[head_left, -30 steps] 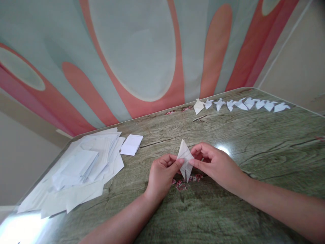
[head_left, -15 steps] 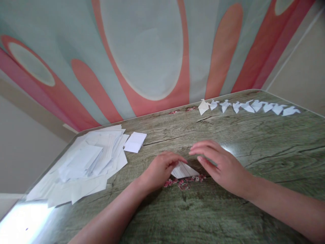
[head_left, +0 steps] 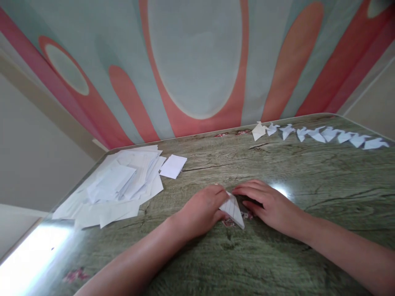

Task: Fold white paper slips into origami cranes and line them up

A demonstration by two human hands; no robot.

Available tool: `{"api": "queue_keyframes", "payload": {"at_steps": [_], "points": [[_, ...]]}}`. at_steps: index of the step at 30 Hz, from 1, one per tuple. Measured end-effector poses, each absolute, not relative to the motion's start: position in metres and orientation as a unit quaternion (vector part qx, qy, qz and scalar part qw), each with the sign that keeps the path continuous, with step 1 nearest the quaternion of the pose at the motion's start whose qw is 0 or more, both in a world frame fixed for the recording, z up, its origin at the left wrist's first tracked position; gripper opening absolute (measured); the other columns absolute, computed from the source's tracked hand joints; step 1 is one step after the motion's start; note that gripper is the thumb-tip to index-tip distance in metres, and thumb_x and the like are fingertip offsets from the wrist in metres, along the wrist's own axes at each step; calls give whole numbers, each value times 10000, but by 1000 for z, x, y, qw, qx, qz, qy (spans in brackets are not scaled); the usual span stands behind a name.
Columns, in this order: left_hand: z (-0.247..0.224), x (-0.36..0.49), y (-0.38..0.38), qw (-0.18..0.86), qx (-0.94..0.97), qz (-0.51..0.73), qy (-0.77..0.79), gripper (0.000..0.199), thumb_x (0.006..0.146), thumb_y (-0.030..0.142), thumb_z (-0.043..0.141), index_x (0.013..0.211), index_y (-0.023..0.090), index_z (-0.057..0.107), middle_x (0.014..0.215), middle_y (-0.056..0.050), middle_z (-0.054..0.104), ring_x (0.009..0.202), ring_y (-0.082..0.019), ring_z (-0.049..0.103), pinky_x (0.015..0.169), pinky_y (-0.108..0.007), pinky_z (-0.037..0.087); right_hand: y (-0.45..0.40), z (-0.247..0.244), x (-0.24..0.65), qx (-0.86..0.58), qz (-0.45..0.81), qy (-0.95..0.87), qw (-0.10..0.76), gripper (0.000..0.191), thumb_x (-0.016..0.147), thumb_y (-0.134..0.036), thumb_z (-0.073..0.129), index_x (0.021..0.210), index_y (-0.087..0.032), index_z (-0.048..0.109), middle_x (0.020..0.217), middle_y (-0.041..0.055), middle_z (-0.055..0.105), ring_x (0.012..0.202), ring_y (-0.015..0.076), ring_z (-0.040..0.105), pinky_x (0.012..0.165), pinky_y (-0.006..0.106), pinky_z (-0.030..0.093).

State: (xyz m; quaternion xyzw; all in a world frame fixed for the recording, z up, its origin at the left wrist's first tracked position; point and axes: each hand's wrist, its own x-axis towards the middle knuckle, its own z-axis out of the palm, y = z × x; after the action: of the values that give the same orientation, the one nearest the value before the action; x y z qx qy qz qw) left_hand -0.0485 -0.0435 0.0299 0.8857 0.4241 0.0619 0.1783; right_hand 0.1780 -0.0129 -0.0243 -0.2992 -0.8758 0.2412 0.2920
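Note:
A folded piece of white paper (head_left: 233,210) with faint lines, triangular in outline, is at the middle of the wood-patterned table (head_left: 197,263). My left hand (head_left: 205,209) grips its left side between thumb and fingers. Just to the right of the paper is my right hand (head_left: 267,203), its fingers curved and parted from the thumb with nothing between them. Its fingertips come close to the paper's upper edge; whether they touch it I cannot tell.
A loose pile of white paper sheets (head_left: 123,185) covers the table's left side. Beside it lies a small folded white paper (head_left: 173,166). Several folded paper birds (head_left: 316,134) stand in a row at the back right, by a patterned wall (head_left: 197,53).
The folded paper has turned so its point faces down and right. My left hand has shifted its grip, and my right hand has come closer to the paper. The camera view has shifted left.

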Motion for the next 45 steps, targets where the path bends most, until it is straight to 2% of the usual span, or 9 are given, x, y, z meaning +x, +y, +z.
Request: {"api": "queue_keyframes", "payload": {"at_steps": [4,7,12,15,22,27,33,37,45], "points": [[14,-53,-30,216,902,126,352,188,919,111,486,1054,170,604,1157,-77,641,1101,-173,587,956,-300,468,-12,-26,180,-298,222,-886,277,289,878,-122,586,1146,-226,615,1088,48,653,1046,212,565,915,402,483],[8,-55,-26,182,915,138,334,220,926,93,451,1078,154,597,1269,-103,605,1171,-174,561,991,-302,452,-12,-26,181,-305,200,-891,269,252,881,-147,595,1121,-213,637,1109,61,645,1050,218,562,914,403,483],[17,-50,-37,20,924,77,373,199,935,190,469,1058,131,613,1140,-122,657,1129,-268,564,996,-449,421,-11,-26,182,-302,177,-901,255,231,877,-194,622,1104,-211,657,1113,54,653,1038,217,565,917,404,477],[21,-46,-43,-4,923,57,380,223,947,225,450,1055,134,622,1058,-124,677,1068,-263,597,946,-446,447,-9,-26,182,-304,174,-903,250,234,876,-223,632,1108,-214,658,1118,51,656,1040,218,566,917,408,477],[6,-50,-35,70,897,155,408,256,962,217,426,936,163,675,1042,-89,706,1025,-204,633,942,-357,469,-10,-21,182,-305,172,-905,241,207,875,-257,635,1074,-218,676,1103,55,670,1032,227,580,900,429,488],[-1,-55,-28,119,882,207,407,241,948,228,472,887,185,701,1043,-75,712,1036,-198,626,952,-360,469,-13,-22,176,-321,156,-887,292,117,893,-221,602,941,-222,708,990,45,701,955,221,612,840,411,512],[0,-52,-31,109,881,196,417,174,924,216,525,904,185,696,1018,-66,698,988,-205,612,911,-363,456,-15,-22,178,-348,145,-879,293,111,891,-142,577,888,-185,680,922,44,686,890,204,610,799,365,505],[3,-48,-35,124,867,190,443,137,912,194,538,900,173,673,948,-59,686,941,-200,606,879,-343,447,-14,-20,179,-352,146,-881,282,88,894,-152,579,881,-187,660,904,47,658,875,211,588,778,371,488],[3,-40,-36,163,829,208,494,19,834,186,651,827,194,635,953,-22,645,964,-203,564,872,-347,405,-13,-19,174,-393,176,-860,274,75,863,-188,642,795,-195,612,827,28,607,828,204,556,731,358,463]]}}
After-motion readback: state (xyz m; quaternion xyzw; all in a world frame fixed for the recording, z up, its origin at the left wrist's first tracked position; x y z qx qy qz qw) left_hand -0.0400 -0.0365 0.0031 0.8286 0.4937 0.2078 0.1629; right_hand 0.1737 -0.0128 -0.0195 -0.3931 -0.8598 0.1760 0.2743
